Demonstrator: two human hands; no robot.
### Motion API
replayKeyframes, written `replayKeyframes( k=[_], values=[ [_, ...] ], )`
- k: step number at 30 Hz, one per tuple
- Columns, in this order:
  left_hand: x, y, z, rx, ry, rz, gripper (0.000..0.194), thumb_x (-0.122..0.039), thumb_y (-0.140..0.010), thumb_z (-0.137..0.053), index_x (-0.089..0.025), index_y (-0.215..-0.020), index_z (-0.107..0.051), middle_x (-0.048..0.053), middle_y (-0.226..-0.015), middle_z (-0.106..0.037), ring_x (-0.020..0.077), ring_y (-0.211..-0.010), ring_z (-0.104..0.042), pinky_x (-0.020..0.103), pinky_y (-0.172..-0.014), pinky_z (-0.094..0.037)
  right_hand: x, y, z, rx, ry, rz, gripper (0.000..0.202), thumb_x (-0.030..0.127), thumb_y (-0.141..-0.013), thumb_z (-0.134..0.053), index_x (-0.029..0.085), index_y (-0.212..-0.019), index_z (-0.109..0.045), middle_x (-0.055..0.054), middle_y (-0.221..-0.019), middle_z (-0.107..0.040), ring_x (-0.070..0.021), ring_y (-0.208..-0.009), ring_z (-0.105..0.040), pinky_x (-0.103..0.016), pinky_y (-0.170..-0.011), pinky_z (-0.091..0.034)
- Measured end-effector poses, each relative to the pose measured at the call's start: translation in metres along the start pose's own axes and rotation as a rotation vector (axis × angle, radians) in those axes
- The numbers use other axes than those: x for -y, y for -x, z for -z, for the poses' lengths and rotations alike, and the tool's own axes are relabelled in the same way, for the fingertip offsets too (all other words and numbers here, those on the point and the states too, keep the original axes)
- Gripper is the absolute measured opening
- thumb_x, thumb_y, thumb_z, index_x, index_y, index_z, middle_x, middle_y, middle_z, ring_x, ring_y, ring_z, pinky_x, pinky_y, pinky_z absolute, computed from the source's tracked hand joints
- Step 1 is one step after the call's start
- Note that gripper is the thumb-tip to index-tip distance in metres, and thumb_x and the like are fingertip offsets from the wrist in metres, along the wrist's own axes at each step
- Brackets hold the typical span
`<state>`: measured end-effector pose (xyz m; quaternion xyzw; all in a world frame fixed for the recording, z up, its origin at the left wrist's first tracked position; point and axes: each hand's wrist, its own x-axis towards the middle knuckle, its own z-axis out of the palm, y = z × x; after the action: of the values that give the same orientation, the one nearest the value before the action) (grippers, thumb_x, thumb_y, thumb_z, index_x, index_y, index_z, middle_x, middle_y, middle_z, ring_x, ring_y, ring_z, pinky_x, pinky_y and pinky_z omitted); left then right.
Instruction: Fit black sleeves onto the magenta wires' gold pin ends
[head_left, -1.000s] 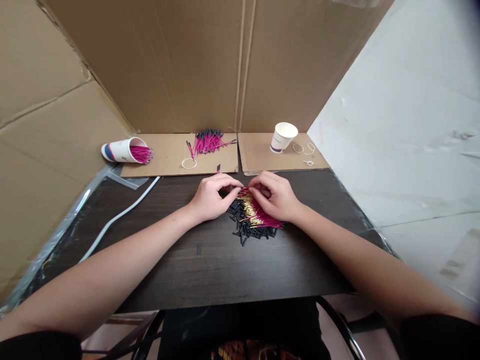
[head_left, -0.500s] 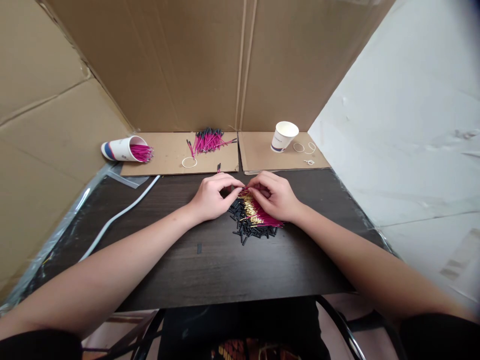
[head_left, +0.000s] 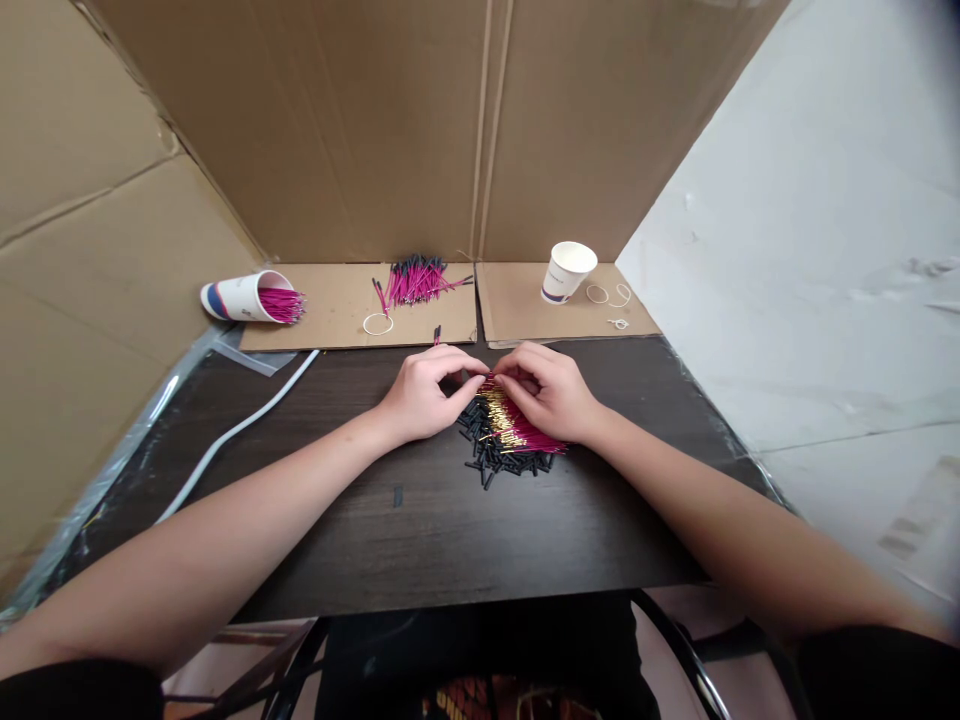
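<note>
Both hands meet fingertip to fingertip over the far end of a pile of magenta wires with gold-coloured metal ends. My left hand is closed in a pinch of thumb and forefinger; what sits in it is too small to make out. My right hand pinches a thin magenta wire whose end shows between the two hands, and its palm hides part of the pile. Short black sleeves lie loose around the near and left sides of the wires.
A tipped paper cup holds magenta wires at left. Black-capped magenta wires lie on the cardboard, near a rubber band. An upright paper cup stands right, beside more bands. A pale cable crosses the table's left side.
Hardly anything differs. Both hands keep the same pinch in the same place, and the piles look unchanged; the view has shifted very slightly.
</note>
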<state>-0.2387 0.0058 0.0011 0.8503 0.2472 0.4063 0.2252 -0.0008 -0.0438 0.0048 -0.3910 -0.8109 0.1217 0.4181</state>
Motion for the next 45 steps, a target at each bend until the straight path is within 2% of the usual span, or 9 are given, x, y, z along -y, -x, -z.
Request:
replayKeyframes(
  k=[8,45],
  values=[
    [-0.0013,-0.0014,0.0014,0.004,-0.032,0.054,0.019,-0.029,-0.107,-0.068,-0.018,-0.102,-0.083,0.007,-0.096,-0.082,0.0196,-0.085,-0.072,0.036,-0.083,-0.059,0.0001,0.0,0.0008,-0.009,0.007,-0.02,0.009,0.021,-0.109,-0.063,0.022,-0.105,-0.07,-0.004,-0.089,-0.068,-0.0188,-0.076,-0.06,-0.035,-0.07,-0.05],
    [-0.0014,-0.001,-0.0001,-0.007,-0.001,0.049,0.01,-0.023,-0.102,-0.072,-0.017,-0.102,-0.08,0.005,-0.094,-0.079,0.0165,-0.08,-0.068,0.033,-0.079,-0.057,-0.0021,0.0008,0.0002,-0.01,0.011,-0.027,0.014,0.023,-0.111,-0.061,0.021,-0.102,-0.071,-0.005,-0.088,-0.071,-0.0181,-0.078,-0.063,-0.034,-0.074,-0.051]
  ],
)
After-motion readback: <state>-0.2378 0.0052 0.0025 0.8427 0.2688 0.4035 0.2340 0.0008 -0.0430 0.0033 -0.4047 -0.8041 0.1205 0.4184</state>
